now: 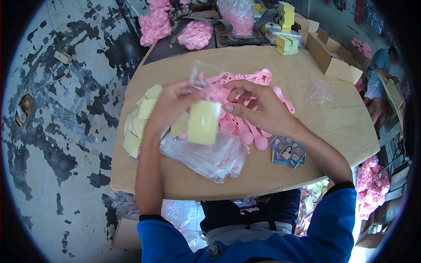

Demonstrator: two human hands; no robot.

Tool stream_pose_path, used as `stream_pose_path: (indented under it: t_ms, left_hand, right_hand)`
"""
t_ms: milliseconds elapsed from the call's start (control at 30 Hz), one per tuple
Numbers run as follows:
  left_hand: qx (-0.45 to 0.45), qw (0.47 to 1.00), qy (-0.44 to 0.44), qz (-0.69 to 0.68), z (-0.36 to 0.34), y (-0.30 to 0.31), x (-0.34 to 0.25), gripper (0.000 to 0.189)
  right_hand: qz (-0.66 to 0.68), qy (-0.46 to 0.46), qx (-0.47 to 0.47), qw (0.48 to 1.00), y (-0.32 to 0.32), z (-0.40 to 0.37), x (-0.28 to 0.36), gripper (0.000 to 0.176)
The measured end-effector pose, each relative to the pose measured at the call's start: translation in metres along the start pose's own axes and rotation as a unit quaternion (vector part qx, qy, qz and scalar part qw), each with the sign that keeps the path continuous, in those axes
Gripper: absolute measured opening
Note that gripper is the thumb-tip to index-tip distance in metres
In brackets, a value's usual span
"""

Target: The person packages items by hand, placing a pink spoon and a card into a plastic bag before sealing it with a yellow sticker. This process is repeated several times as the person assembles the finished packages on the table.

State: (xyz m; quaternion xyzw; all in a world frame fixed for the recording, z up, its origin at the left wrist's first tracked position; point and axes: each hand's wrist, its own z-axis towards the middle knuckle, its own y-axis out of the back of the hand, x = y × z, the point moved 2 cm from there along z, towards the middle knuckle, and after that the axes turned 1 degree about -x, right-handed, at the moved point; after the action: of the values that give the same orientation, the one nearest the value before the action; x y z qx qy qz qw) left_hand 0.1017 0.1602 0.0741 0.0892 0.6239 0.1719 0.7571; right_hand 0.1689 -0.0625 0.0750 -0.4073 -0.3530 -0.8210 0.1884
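My left hand [175, 98], smeared by motion, is closed on a small clear plastic bag. A pale yellow card [203, 123] hangs below its fingers, seemingly inside that bag; its loose clear end sticks up above the hand. Just right of it my right hand [261, 105] is open, thumb and curved fingers apart, over a heap of pink plastic spoons [247, 136]. Beneath the hands lies a stack of clear plastic bags [215, 162]. Several yellow-card packets [142, 116] are piled beside my left forearm. Small blue printed cards [287, 151] lie near my right forearm.
The brown-covered table [337, 118] has a rounded right edge. Crumpled clear plastic [319, 93] lies on it. Behind are bundled pink items [195, 35], yellow card stacks [287, 45] and an open cardboard box [333, 57]. Another person [380, 65] sits at the far right.
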Motion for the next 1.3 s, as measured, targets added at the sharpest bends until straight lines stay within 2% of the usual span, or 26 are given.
stream_pose_path:
  t_ms: [33,67,200,300,400,500,600,700,733,800,900,1000,1133,1267,1300]
  left_hand:
    - [0.018,0.998,-0.038,-0.041,0.000,-0.016,-0.004,0.024]
    - [0.034,0.999,0.025,-0.019,-0.005,-0.025,-0.011,0.024]
    - [0.051,0.995,0.006,-0.080,-0.005,-0.044,-0.012,0.026]
    - [0.033,0.989,-0.055,-0.136,0.000,-0.052,0.000,0.027]
    - [0.019,0.986,-0.033,-0.160,-0.001,-0.059,-0.005,0.029]
    - [0.007,0.977,0.007,-0.213,-0.002,-0.064,-0.004,0.032]
    - [-0.015,0.971,0.014,-0.238,-0.004,-0.074,-0.004,0.034]
    - [0.025,0.965,0.015,-0.259,-0.007,-0.082,-0.004,0.030]
    - [0.000,0.976,0.003,-0.218,-0.007,-0.084,-0.001,0.028]
    - [0.002,0.975,-0.014,-0.222,-0.007,-0.087,0.001,0.027]
    - [0.005,0.978,0.001,-0.206,-0.008,-0.085,0.003,0.026]
    - [0.010,0.981,0.018,-0.193,-0.012,-0.085,-0.002,0.027]
    - [0.039,0.978,-0.001,-0.207,-0.012,-0.090,-0.004,0.028]
    - [0.046,0.981,-0.066,-0.176,-0.009,-0.098,0.011,0.029]
    - [0.056,0.980,-0.049,-0.186,-0.009,-0.098,0.009,0.029]
  right_hand:
    - [0.013,-0.008,0.004,1.000,0.001,0.001,-0.005,0.039]
    - [0.026,-0.017,0.009,0.999,0.004,0.002,-0.011,0.039]
    - [0.052,-0.003,-0.030,0.998,0.006,-0.001,-0.025,0.039]
    - [-0.021,-0.017,-0.011,1.000,0.007,-0.007,-0.020,0.032]
    - [0.069,-0.088,0.014,0.994,0.014,-0.009,-0.031,0.029]
    - [0.113,-0.098,-0.020,0.988,0.020,-0.011,-0.029,0.029]
    - [0.100,-0.095,-0.029,0.990,0.026,-0.015,-0.034,0.029]
    - [0.163,-0.085,-0.053,0.982,0.026,-0.018,-0.036,0.029]
    - [0.151,-0.075,-0.063,0.984,0.026,-0.018,-0.037,0.028]
    - [0.129,-0.058,-0.080,0.987,0.024,-0.019,-0.040,0.027]
    - [0.137,-0.100,-0.030,0.985,0.030,-0.021,-0.032,0.027]
    - [0.143,-0.106,0.061,0.982,0.039,-0.020,-0.030,0.025]
    - [0.158,-0.107,0.026,0.981,0.041,-0.028,-0.031,0.021]
    - [0.145,-0.121,-0.026,0.982,0.040,-0.039,-0.041,0.023]
    - [0.140,-0.120,-0.035,0.982,0.039,-0.040,-0.042,0.023]
